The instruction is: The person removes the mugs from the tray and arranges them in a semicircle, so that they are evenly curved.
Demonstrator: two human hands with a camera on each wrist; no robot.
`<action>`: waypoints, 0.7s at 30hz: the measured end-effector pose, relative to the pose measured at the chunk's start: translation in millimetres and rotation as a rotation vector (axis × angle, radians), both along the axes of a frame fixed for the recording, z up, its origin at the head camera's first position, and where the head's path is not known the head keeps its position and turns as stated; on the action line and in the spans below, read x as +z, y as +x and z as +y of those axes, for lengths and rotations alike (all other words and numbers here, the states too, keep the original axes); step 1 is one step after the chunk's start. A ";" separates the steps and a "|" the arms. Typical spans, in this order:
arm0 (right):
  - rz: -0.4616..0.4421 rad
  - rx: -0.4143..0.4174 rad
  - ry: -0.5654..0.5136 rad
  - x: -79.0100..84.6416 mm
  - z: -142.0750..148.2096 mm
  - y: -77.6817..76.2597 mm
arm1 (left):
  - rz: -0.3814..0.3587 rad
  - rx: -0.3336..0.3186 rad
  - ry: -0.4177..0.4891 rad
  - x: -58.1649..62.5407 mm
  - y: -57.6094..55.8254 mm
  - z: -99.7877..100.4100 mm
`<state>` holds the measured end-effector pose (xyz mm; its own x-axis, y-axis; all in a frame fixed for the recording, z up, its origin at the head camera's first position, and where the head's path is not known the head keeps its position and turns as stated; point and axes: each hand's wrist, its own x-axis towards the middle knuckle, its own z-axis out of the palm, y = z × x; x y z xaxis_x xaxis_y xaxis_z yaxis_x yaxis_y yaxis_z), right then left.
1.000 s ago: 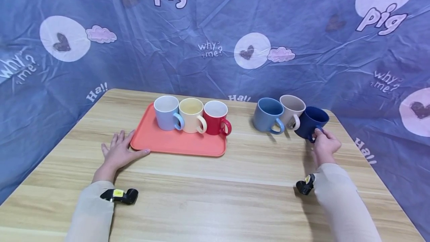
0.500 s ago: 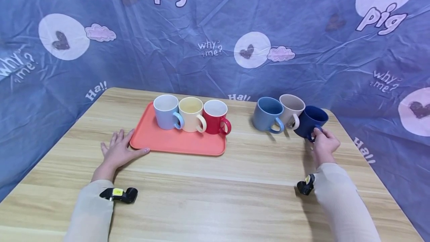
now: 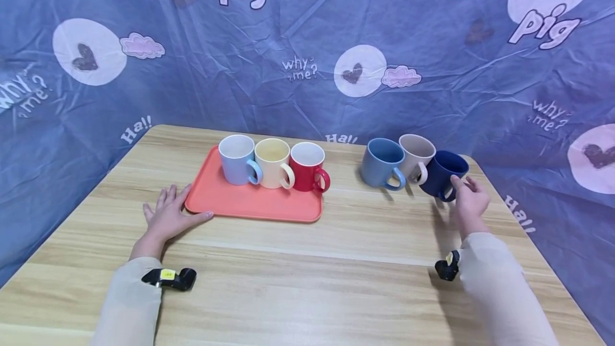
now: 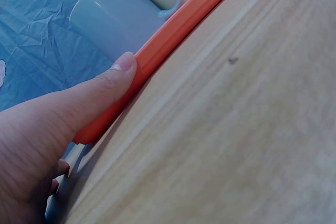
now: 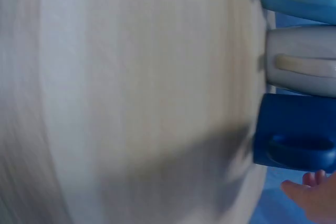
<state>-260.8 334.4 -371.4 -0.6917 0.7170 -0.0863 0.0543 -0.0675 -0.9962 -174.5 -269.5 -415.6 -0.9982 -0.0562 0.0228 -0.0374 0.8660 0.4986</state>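
My left hand (image 3: 169, 220) lies spread at the near left corner of the coral-red tray (image 3: 250, 208), its thumb against the front rim. On the tray stand a light blue mug (image 3: 236, 163), a cream mug (image 3: 271, 167) and a red mug (image 3: 306, 168) in a row. At the right, a medium blue mug (image 3: 377, 167), a grey-beige mug (image 3: 417, 148) and a navy mug (image 3: 444, 167) stand side by side. My right hand (image 3: 472, 201) is beside the navy mug's handle; in the right wrist view its fingers (image 5: 299, 190) sit just off that handle, holding nothing.
The wooden table (image 3: 298, 282) ends at a blue printed cloth (image 3: 307, 25) hanging behind and at both sides. Wood surface shows between the tray and the right-hand mugs. A black camera sits on each sleeve.
My right hand has let go of the navy mug's handle and drawn slightly to the right. The left hand and the mugs stay as they were.
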 end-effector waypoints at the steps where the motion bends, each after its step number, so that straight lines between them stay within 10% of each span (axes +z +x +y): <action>1: -0.023 0.008 0.054 4.8 -0.1 0.8 | 0.000 0.000 -0.001 0.0 0.0 0.0; 21: 0.061 0.130 0.112 78.3 -50.2 6.4 | -0.001 0.000 -0.012 0.0 -0.2 0.2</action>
